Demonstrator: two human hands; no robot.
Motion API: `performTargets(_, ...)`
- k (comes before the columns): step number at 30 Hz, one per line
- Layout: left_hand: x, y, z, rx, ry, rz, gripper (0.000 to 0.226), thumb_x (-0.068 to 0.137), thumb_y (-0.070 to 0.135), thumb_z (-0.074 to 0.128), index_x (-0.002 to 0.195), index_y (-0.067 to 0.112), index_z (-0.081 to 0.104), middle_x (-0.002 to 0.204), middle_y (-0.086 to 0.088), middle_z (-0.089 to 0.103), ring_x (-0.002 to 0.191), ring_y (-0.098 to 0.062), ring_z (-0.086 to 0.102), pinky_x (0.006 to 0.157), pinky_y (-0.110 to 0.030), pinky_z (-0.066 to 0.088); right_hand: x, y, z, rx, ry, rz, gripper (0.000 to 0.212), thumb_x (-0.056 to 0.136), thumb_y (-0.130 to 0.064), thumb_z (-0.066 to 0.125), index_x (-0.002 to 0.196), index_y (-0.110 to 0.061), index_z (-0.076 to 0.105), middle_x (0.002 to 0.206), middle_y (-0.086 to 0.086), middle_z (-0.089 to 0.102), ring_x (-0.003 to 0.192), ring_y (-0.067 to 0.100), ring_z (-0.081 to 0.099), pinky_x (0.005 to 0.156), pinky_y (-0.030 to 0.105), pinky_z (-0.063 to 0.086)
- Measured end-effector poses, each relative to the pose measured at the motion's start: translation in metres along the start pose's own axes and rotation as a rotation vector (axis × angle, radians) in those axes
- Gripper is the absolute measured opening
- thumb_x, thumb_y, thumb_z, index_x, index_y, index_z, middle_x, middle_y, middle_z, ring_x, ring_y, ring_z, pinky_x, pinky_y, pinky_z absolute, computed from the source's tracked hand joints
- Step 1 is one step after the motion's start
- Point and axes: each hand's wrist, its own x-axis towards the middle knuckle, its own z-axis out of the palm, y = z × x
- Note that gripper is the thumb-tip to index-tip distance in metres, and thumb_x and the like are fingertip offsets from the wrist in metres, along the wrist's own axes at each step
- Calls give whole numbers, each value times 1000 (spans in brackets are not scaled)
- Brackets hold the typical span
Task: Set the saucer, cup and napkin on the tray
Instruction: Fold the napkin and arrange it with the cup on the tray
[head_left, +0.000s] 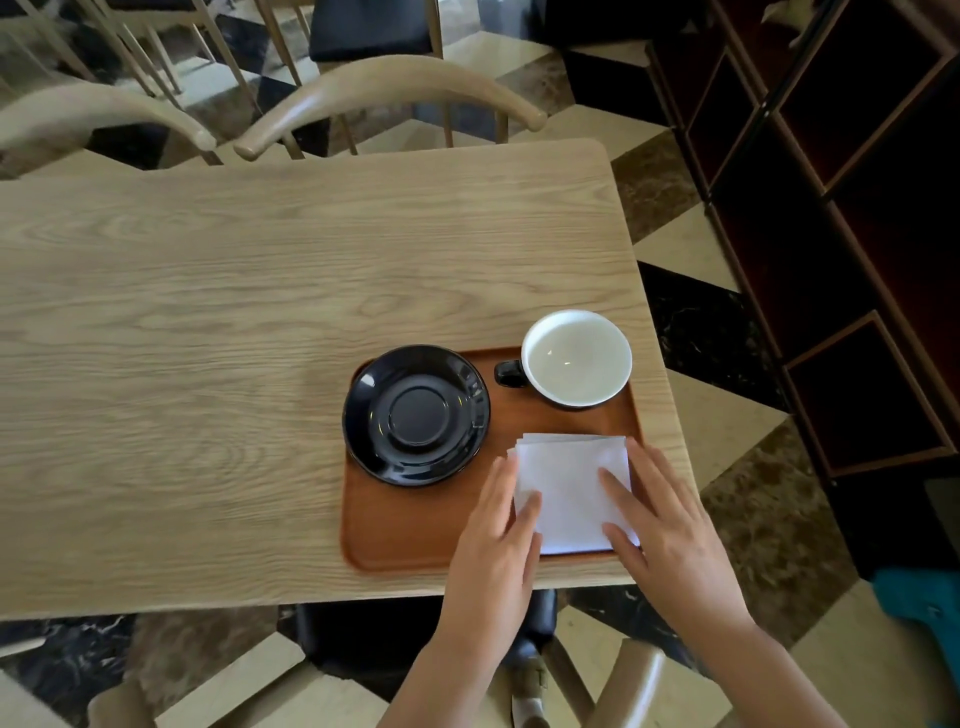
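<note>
A brown wooden tray (405, 535) lies at the table's near right corner. On its left half rests a black saucer (415, 414). A cup (575, 358), black outside and white inside, stands at the tray's far right corner with its handle pointing left. A folded white napkin (569, 483) lies on the tray's near right part. My left hand (498, 540) lies flat with its fingertips on the napkin's left edge. My right hand (660, 514) lies flat on the napkin's right side, fingers spread. Neither hand grips anything.
The pale wooden table (208, 364) stretches left and away from the tray. Two curved wooden chair backs (389, 93) stand at its far side. A dark shelf unit (857, 234) stands on the right. A chair (519, 675) sits below the near edge.
</note>
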Motion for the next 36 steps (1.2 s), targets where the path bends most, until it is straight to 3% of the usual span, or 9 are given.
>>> performTargets(3,-4,-3,4,70,-64,69,39,92,16,39,129,8,50,145,-11,42,134,-22,38,102,-35,44,-4,5,8,-20,-71,-79,45,97,-38,28,126,-14,53,141,13,46,136,26,31,105,47,31)
performTargets(6,-8,-7,5,104,-119,55,45,91,17,34,135,11,41,148,-10,37,137,-21,33,104,-36,41,-7,4,9,-51,-119,-77,52,98,-42,18,129,-16,49,143,11,44,136,26,31,106,48,30)
performTargets(11,-7,-5,-9,185,-170,50,47,98,32,22,141,18,31,151,-9,33,140,-21,28,108,-41,35,-2,-18,4,-8,27,21,42,91,-33,40,119,-10,61,133,16,55,127,31,46,98,56,43)
performTargets(14,-4,-10,-30,221,-105,-33,48,94,33,33,140,18,33,151,-8,33,141,-21,24,111,-48,26,15,-41,5,35,86,-14,39,91,-30,41,122,-11,58,132,16,55,126,31,48,99,55,42)
performTargets(16,-6,-21,-43,255,-62,-106,50,92,35,35,139,18,36,151,-10,31,141,-22,23,111,-50,23,28,-58,8,36,60,-75,42,95,-32,32,125,-14,54,136,13,53,130,28,44,102,52,37)
performTargets(20,-16,-51,-59,357,-86,-251,54,91,43,32,140,20,35,152,-13,28,143,-25,14,110,-54,14,49,-85,18,-29,-62,-188,46,89,-33,36,130,-18,51,141,11,48,134,26,39,103,50,38)
performTargets(24,-25,-65,-65,463,-161,-314,53,90,46,29,135,20,44,145,-14,41,140,-27,26,108,-59,18,59,-96,26,-121,-162,-229,48,89,-35,30,129,-20,52,139,10,51,133,24,40,109,48,25)
performTargets(33,-38,-64,-62,433,-154,-286,54,92,44,27,139,20,37,148,-15,37,140,-25,24,114,-48,12,50,-96,22,-131,-158,-252,45,89,-32,33,125,-17,56,132,12,57,125,25,51,103,49,37)
performTargets(36,-47,-63,-63,431,-163,-272,55,96,46,17,140,20,35,148,-15,36,141,-24,19,112,-45,6,42,-97,23,-117,-153,-262,45,90,-31,34,125,-16,56,132,13,57,125,26,50,103,49,39)
